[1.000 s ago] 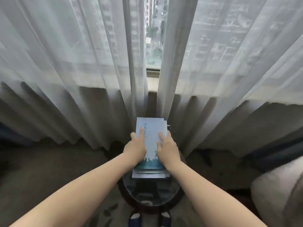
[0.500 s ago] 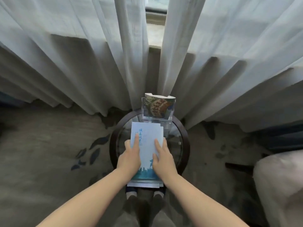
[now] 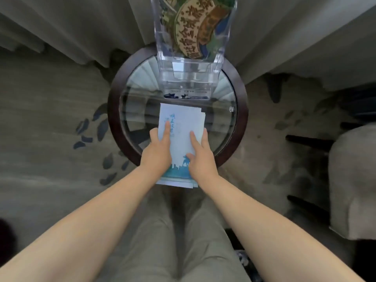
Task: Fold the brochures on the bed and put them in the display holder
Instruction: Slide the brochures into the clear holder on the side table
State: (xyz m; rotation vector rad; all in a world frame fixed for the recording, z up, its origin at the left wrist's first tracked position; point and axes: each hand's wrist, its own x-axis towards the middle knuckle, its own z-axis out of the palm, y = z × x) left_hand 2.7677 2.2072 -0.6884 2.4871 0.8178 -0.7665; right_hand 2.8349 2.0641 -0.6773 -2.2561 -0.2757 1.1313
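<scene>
Both hands engaged: left hand (image 3: 157,152), right hand (image 3: 201,160) grasp folded brochure stack (image 3: 181,139), frame centre. Stack long axis points upper centre, straight at clear display holder (image 3: 191,76) on round glass table (image 3: 114,119). We judge hands equally near.

display holder brochure (image 3: 193,27): bore large dark chinese characters on tan bands. folded brochures (image 3: 181,139): top sheet bore blue vertical characters, too blurred to read.

Brochures (image 3: 181,139) drawn back from display holder (image 3: 190,78), view tilted down
</scene>
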